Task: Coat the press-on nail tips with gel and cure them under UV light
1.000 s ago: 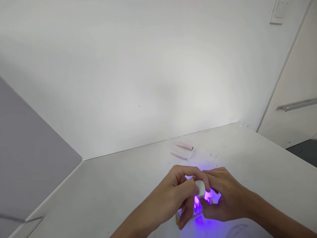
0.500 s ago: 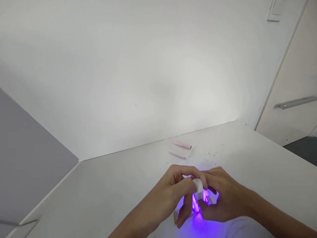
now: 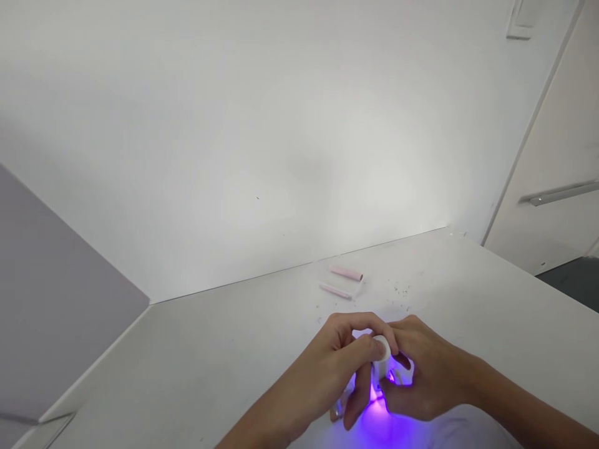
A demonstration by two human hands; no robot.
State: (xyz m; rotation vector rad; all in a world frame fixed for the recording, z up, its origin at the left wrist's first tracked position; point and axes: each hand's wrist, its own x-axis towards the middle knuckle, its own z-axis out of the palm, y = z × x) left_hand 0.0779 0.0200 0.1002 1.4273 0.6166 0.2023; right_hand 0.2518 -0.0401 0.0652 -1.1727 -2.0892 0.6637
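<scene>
A small white UV lamp (image 3: 384,350) glows violet downward. My left hand (image 3: 330,368) is closed round it, its thumb pressed on the top and its index finger over the far side. Right beside the lamp, my right hand (image 3: 425,371) has its fingers curled inward into the light. Whatever those fingers pinch is hidden by the lamp and the glare. Below my left fingers, a clear piece with a yellowish edge (image 3: 335,411) partly shows at table level; its kind is unclear.
Beyond my hands, a pink tube-like piece (image 3: 345,272) and a thinner pink stick (image 3: 335,290) lie on the white table (image 3: 210,362). Dark crumbs (image 3: 401,289) are scattered to their right. A white wall (image 3: 234,156) rises behind the table.
My left hand and the lamp have shifted slightly right, and the lamp's tilt has changed. The violet patch between the hands has changed shape. My right hand stays nearly in place.
</scene>
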